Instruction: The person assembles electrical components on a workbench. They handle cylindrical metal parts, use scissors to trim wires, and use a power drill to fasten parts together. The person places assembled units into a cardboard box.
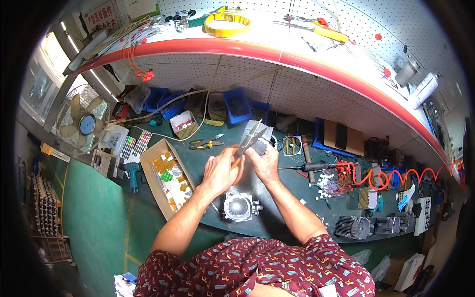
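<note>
My left hand (220, 171) is closed around the orange handles of a pair of pliers (240, 166). Their pointed jaws are spread and lie over a grey metal part (264, 134) that appears finned. My right hand (265, 163) grips this part from the right, thumb toward the pliers. Whether the jaws touch the part I cannot tell. Below my hands, a round silver metal housing (238, 207) rests on the dark green bench (277, 218) near its front edge. A second pair of pliers (208, 143), yellow and black, lies beyond my left hand.
A cardboard box (156, 180) of small yellow and white pieces stands on the left, beside a teal drill (133, 175). Blue bins (237, 106) line the back beneath a red-edged shelf (198, 45). At right are a screwdriver with a coiled red hose (381, 180) and finned housings (354, 226).
</note>
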### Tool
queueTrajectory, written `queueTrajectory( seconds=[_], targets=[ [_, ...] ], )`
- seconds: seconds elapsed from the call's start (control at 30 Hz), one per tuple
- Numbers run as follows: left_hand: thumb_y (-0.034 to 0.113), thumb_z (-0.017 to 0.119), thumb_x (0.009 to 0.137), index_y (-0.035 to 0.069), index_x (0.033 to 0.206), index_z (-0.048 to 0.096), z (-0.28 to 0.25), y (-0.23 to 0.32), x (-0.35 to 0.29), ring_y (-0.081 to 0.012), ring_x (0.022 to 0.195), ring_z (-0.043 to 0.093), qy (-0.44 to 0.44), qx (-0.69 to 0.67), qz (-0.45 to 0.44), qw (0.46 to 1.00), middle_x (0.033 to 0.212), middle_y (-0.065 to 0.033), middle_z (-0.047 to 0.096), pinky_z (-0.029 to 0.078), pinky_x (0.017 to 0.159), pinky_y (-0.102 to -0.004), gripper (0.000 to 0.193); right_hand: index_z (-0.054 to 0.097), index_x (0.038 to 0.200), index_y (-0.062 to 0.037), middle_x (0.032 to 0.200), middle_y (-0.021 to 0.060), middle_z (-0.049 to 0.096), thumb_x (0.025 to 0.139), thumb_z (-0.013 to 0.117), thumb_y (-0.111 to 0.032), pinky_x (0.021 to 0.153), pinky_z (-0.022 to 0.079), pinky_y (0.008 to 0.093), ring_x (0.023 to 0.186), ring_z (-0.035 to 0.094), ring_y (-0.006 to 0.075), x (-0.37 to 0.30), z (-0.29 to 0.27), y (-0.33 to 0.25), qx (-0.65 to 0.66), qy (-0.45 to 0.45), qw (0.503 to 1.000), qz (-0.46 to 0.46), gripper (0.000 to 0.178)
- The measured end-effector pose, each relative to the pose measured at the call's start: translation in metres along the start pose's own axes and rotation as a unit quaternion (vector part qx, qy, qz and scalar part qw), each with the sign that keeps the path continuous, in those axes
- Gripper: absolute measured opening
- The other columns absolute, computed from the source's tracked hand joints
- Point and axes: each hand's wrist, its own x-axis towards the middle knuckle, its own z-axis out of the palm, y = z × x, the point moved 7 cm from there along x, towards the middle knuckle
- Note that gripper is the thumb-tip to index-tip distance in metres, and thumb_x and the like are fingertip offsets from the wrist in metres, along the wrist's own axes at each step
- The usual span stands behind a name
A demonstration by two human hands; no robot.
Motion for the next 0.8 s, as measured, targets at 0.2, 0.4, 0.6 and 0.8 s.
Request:
queueTrajectory(
  seconds=[0.2,0.4,0.6,0.8],
  targets=[
    [0.018,0.072,0.088,0.006,0.12,0.059,0.002,-0.003,-0.005,-0.0385,0.076,0.07,-0.049,-0.028,-0.044,0.997,0.084,-0.0175,0.07,0.054,0.071,-0.045,0.037,0.07,0.12,-0.0004,0.11,0.0031,0.074,0.091,0.077,-0.014,0.095,0.053,0.031,0.1,0.068,0.0127,-0.006,-0.009,0.01,0.07,0.024,0.996,0.045,0.033],
    [0.015,0.069,0.088,0.007,0.131,0.053,-0.011,-0.013,-0.014,-0.0393,0.097,0.069,-0.035,-0.103,-0.045,0.993,0.111,-0.0201,0.071,0.055,0.085,-0.0461,0.047,0.063,0.128,-0.0104,0.124,0.0059,0.069,0.096,0.073,-0.021,0.105,0.049,0.0442,0.117,0.064,0.0229,0.004,-0.026,0.041,0.47,0.065,0.856,0.206,0.036],
    [0.021,0.071,0.09,0.007,0.13,0.058,-0.007,-0.031,-0.031,-0.0355,0.092,0.068,-0.018,-0.007,0.016,1.0,0.102,-0.0186,0.07,0.047,0.09,-0.0444,0.045,0.072,0.114,-0.0191,0.114,-0.0046,0.073,0.093,0.071,-0.053,0.112,0.031,0.0576,0.128,0.057,0.0234,0.005,-0.027,0.015,0.636,0.04,0.725,0.261,0.04],
    [0.009,0.073,0.085,0.003,0.128,0.059,-0.012,0.006,-0.034,-0.0263,0.049,0.058,0.015,-0.117,0.085,0.989,0.085,-0.0151,0.066,0.046,0.051,-0.0378,0.046,0.071,0.116,-0.0097,0.089,-0.0114,0.072,0.088,0.07,-0.065,0.108,0.038,0.0573,0.109,0.064,0.0211,0.009,-0.026,-0.016,0.679,-0.064,0.715,0.154,0.062]
  ],
)
